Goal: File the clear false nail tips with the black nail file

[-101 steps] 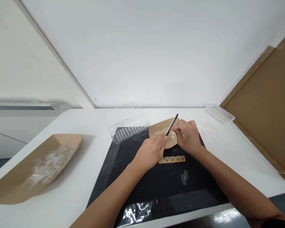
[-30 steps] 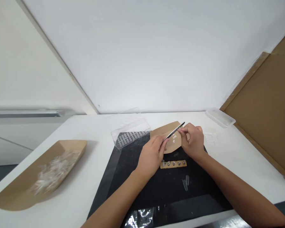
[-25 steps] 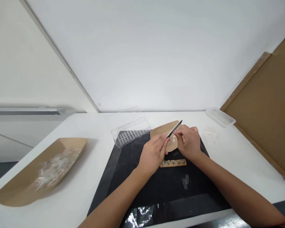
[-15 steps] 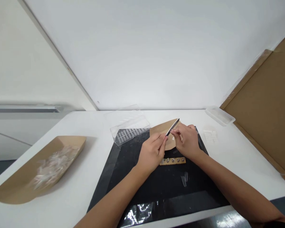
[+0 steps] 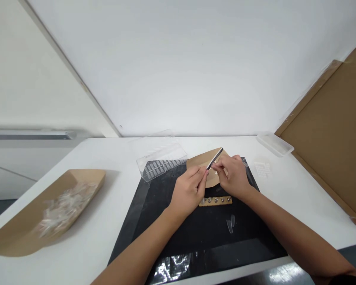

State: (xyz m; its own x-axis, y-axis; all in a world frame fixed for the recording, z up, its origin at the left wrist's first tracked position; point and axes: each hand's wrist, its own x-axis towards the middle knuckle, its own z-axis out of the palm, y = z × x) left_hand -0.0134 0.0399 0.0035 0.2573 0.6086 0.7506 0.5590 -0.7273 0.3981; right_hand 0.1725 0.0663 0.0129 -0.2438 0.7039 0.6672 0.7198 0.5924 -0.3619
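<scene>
My left hand (image 5: 188, 192) pinches the lower end of a slim black nail file (image 5: 214, 159) between thumb and fingers. My right hand (image 5: 231, 178) sits just beyond it, fingertips closed against the file, and anything between them is too small to see. Beneath both hands lies a tan kraft paper piece (image 5: 203, 160) with small white bits, partly hidden. Closer to me, a wooden strip with metal studs (image 5: 215, 201) lies on a black mat (image 5: 213, 233), and two clear nail tips (image 5: 230, 223) rest nearby.
On the left stands a kraft paper boat tray (image 5: 83, 175) heaped with clear nail tips. A clear box of nail tips (image 5: 161, 167) sits at the mat's far edge. A white plastic tray (image 5: 274, 144) and a small white sheet (image 5: 263, 169) lie on the white table, with cardboard (image 5: 323, 130) beyond.
The file now stands steeper than in the flatter tilt of a second ago. My right hand has moved left, closer to my left hand, and the view has shifted slightly.
</scene>
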